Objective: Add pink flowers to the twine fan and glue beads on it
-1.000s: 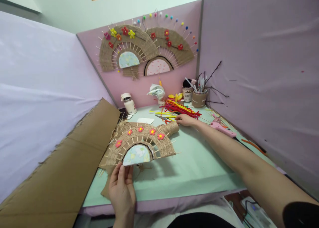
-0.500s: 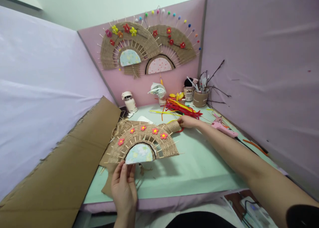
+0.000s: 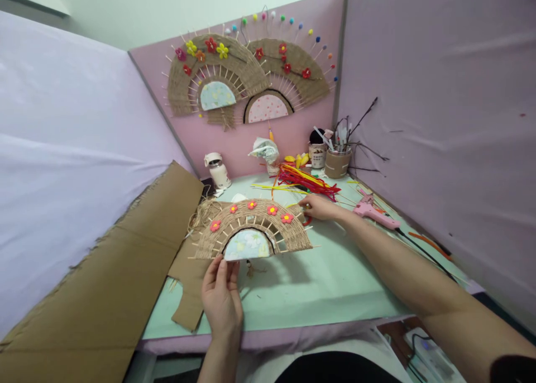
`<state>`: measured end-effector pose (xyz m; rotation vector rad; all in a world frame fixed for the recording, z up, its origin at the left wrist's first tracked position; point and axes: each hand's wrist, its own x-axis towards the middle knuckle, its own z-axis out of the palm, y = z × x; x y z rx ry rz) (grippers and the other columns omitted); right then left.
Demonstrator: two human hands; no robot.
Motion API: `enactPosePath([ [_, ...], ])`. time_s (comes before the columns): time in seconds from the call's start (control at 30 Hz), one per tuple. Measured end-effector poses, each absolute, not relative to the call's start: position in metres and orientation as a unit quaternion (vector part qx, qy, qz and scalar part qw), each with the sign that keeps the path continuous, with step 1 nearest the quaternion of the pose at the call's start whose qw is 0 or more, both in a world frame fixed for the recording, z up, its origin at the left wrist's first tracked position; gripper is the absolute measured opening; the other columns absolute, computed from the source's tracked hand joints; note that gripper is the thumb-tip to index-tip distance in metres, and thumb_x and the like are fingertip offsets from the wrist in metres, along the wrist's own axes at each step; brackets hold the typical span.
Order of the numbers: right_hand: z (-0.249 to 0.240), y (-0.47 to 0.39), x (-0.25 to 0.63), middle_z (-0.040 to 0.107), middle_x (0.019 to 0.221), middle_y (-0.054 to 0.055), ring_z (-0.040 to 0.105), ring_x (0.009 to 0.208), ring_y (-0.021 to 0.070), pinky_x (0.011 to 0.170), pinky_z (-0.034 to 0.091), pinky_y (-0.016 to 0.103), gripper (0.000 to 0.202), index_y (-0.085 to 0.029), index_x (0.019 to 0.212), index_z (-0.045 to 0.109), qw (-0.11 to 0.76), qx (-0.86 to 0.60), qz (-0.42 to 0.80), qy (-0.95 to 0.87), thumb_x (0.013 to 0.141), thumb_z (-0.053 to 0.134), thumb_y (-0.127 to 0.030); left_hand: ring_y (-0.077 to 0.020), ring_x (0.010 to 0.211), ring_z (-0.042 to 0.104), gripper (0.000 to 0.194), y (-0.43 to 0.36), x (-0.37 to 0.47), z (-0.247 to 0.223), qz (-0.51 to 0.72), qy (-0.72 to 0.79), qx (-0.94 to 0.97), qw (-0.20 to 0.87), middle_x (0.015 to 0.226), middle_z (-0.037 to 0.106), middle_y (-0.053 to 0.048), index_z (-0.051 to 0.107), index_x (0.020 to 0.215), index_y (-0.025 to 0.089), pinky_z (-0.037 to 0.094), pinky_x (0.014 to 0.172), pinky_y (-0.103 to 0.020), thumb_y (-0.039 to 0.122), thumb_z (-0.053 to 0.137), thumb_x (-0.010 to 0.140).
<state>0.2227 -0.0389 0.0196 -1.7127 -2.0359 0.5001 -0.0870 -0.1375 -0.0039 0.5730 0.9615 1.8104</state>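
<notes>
My left hand [image 3: 223, 293] pinches the bottom edge of a woven twine fan [image 3: 205, 243], just beside its pale blue floral half-circle [image 3: 248, 244]. The fan is held up above the table, its front facing me. Several coral flowers with yellow centres [image 3: 272, 210] line its band, and thin sticks poke out around the edge. My right hand [image 3: 318, 206] is closed at the far end of a roll of twine, beyond the fan's right side. The fan now hides most of that roll. A small twine tassel [image 3: 250, 269] shows below the fan.
Cut cardboard [image 3: 188, 293] and a tall cardboard sheet [image 3: 109, 260] are at the left. Red and yellow pipe cleaners [image 3: 307, 182], a pink glue gun [image 3: 374, 211], a white bottle [image 3: 218, 173] and a pot of sticks [image 3: 337, 164] stand or lie behind and right. Decorated fans [image 3: 180, 92] hang on the back panel.
My left hand has carried the fan right and slightly up, so it now covers most of the twine roll. My right hand has barely shifted.
</notes>
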Motion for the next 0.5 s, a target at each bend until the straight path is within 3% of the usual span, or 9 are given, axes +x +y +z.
enactPosePath([
  [0.1, 0.034, -0.051, 0.218, 0.066, 0.114, 0.011, 0.060, 0.102, 0.0233, 0.084, 0.045, 0.030, 0.031, -0.016, 0.109, 0.069, 0.302, -0.624, 0.183, -0.697, 0.084, 0.051, -0.021, -0.0131, 0.086, 0.066, 0.023, -0.136, -0.079, -0.005, 0.738, 0.387, 0.241, 0.498, 0.090, 0.069, -0.003, 0.067, 0.088, 0.016, 0.053, 0.084, -0.030, 0.024, 0.076, 0.069],
  [0.23, 0.045, -0.073, 0.209, 0.069, 0.104, 0.009, 0.064, 0.086, 0.0207, 0.063, 0.050, 0.028, 0.041, -0.020, 0.113, 0.065, 0.419, -0.537, 0.411, -0.606, 0.086, 0.052, -0.047, -0.0131, 0.085, 0.065, 0.027, -0.135, -0.064, -0.007, 0.722, 0.384, 0.245, 0.520, 0.089, 0.067, -0.003, 0.065, 0.087, 0.015, 0.052, 0.086, -0.030, 0.025, 0.078, 0.066],
  [0.37, 0.040, -0.083, 0.203, 0.069, 0.092, 0.006, 0.063, 0.078, 0.0174, 0.061, 0.048, 0.026, 0.048, -0.019, 0.116, 0.061, 0.458, -0.516, 0.477, -0.544, 0.072, 0.071, -0.035, -0.0118, 0.085, 0.064, 0.028, -0.135, -0.050, -0.008, 0.711, 0.379, 0.257, 0.534, 0.085, 0.064, 0.000, 0.061, 0.082, 0.015, 0.053, 0.086, -0.031, 0.024, 0.080, 0.062],
  [0.5, 0.036, -0.080, 0.202, 0.065, 0.079, 0.001, 0.060, 0.073, 0.0154, 0.066, 0.047, 0.028, 0.046, -0.017, 0.108, 0.065, 0.502, -0.514, 0.411, -0.561, 0.064, 0.074, -0.027, -0.0101, 0.085, 0.064, 0.029, -0.132, -0.045, -0.012, 0.674, 0.391, 0.278, 0.562, 0.085, 0.060, 0.002, 0.054, 0.078, 0.017, 0.052, 0.089, -0.031, 0.021, 0.078, 0.063],
])
